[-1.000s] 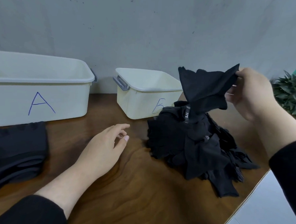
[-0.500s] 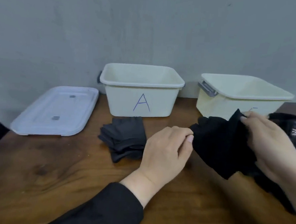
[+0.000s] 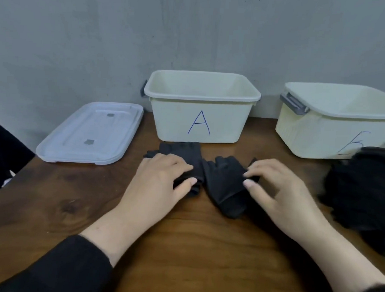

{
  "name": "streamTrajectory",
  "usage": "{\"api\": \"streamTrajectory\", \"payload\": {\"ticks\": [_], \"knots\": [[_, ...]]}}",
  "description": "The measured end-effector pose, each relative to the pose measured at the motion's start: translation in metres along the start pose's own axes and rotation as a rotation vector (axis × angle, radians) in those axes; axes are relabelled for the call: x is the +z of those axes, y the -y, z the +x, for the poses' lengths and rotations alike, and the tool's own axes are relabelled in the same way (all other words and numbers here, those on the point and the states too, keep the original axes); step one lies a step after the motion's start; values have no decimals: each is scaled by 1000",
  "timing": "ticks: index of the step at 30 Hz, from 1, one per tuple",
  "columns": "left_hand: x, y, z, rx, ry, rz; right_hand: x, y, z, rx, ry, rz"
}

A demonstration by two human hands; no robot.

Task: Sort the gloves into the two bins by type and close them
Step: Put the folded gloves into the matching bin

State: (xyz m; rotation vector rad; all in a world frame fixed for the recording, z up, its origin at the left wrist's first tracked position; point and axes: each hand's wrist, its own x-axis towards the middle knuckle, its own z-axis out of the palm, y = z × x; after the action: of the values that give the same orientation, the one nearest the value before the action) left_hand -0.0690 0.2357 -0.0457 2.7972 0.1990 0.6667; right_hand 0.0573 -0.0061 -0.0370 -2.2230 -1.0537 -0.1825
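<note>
1. A dark wooden table [image 3: 182, 245] with visible grain is set against a plain grey wall [image 3: 193, 29], nothing fancy.
2. Half a second back a black glove [image 3: 226, 187] was held up between both hands; now it's been laid flat on the wood just beside the folded stack [image 3: 182, 154] in front of bin A [image 3: 199, 121].
3. The left hand [image 3: 160, 182] is rested with nearly straight fingers on the stack; the right hand [image 3: 274, 190] is pressed loosely open on the glove's edge, nothing really gripped.
4. So one more glove looks sorted to the A side, but both bins appear unfilled and uncovered.
5. Bin B [image 3: 317, 134] is ribbed cream plastic with a grey latch; the clear lid [image 3: 87, 138] lies left; a soft, floppy black pile [image 3: 363, 188] remains right.
</note>
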Motion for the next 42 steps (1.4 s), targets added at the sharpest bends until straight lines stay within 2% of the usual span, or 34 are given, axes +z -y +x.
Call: {"api": "streamTrajectory", "payload": {"ticks": [2,4,5,10,16,18,21,23,26,29,32,35,38,42], "knots": [[3,0,2,-26,86,29,0,3,-2,-56,262,-1],[4,0,3,-49,97,27,2,0,-1,-10,415,-31],[5,1,3,-59,90,17,2,-2,-1,22,434,-57],[6,5,4,-108,79,0,3,-5,3,163,312,-265],[6,3,6,-200,26,-118,10,-5,1,147,412,-250],[5,4,8,-240,-63,-197,9,-5,2,150,398,-219],[-8,-2,16,-310,-289,-371,6,-5,2,149,340,-144],[-22,-15,24,-373,-416,-535,4,-2,2,141,224,-70],[-37,-38,37,-381,-566,-776,-1,3,4,177,-39,103],[-37,-61,52,-409,-620,-1090,-3,7,4,230,-127,223],[-28,-88,64,-415,-513,-1451,-4,10,3,272,-104,329],[-10,-109,66,-400,-383,-1685,-3,11,5,304,-62,448],[12,-117,61,-394,-251,-1816,0,14,10,333,-87,739],[22,-115,56,-420,-98,-1899,-2,12,15,414,-207,1135]]}}
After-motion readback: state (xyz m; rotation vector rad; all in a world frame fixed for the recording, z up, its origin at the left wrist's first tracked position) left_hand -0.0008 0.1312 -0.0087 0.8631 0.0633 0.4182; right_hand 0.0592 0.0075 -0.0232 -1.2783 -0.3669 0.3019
